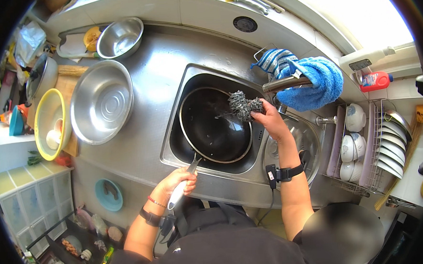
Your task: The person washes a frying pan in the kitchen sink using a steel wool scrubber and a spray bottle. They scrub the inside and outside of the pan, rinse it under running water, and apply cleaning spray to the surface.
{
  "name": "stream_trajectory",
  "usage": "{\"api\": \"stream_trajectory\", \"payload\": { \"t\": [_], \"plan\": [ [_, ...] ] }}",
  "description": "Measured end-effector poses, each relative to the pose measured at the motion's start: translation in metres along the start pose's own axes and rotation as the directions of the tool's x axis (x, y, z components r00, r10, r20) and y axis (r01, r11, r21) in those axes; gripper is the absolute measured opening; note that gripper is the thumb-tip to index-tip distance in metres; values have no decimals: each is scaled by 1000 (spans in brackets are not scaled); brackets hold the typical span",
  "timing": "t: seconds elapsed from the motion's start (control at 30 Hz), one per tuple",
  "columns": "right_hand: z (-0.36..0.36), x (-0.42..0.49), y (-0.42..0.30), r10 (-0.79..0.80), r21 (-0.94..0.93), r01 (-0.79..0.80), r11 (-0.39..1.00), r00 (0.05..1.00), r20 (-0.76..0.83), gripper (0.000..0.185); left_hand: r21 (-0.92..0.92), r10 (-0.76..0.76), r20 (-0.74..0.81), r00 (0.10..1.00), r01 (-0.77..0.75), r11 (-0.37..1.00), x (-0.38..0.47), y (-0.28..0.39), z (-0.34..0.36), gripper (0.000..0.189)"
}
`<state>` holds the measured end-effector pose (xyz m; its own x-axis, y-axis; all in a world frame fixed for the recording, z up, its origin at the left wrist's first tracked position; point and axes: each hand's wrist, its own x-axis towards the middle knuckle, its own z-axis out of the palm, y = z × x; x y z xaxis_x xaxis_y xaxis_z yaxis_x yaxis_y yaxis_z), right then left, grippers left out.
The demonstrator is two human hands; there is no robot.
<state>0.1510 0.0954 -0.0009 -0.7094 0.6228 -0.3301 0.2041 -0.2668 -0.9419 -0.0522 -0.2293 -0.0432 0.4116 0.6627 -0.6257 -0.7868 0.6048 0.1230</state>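
A black wok point(215, 128) with a pale metal rim lies in the stainless steel sink point(168, 134). My left hand point(180, 184) is closed around the wok's white handle point(177, 194), in front of the sink's near edge. Above the right side of the wok, my right hand point(270, 118) grips a grey, frayed scrubbing pad point(242, 105). Whether the pad touches the wok cannot be told. The faucet point(288, 83) reaches in from the right, just beyond my right hand, with a blue towel point(320, 83) draped over it.
A large steel basin point(102, 102), a smaller steel bowl point(120, 38) and a yellow-rimmed colander point(53, 124) stand to the left. A glass lid point(314, 144) lies beneath my right forearm. The dish rack point(370, 148) holds bowls and plates at the right. A red bottle point(375, 81) stands behind it.
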Motion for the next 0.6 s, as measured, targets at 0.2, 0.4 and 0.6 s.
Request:
{"api": "stream_trajectory", "payload": {
  "t": [0.2, 0.4, 0.6],
  "plan": [
    [-63, -21, -3, -207, -876, 73, 476, 978, -31, 36, 64, -8, 29, 1000, 7, 998, -4, 7, -9, 8],
    [-74, -9, 6, 57, -795, -60, 603, 998, -32, 34, 152, -41, -15, 999, 43, 988, -8, 14, -11, 9],
    [-52, -13, 9, 124, -914, -161, 371, 985, -123, 37, 177, -33, -42, 999, 40, 983, -7, 13, -8, 11]
  ]
}}
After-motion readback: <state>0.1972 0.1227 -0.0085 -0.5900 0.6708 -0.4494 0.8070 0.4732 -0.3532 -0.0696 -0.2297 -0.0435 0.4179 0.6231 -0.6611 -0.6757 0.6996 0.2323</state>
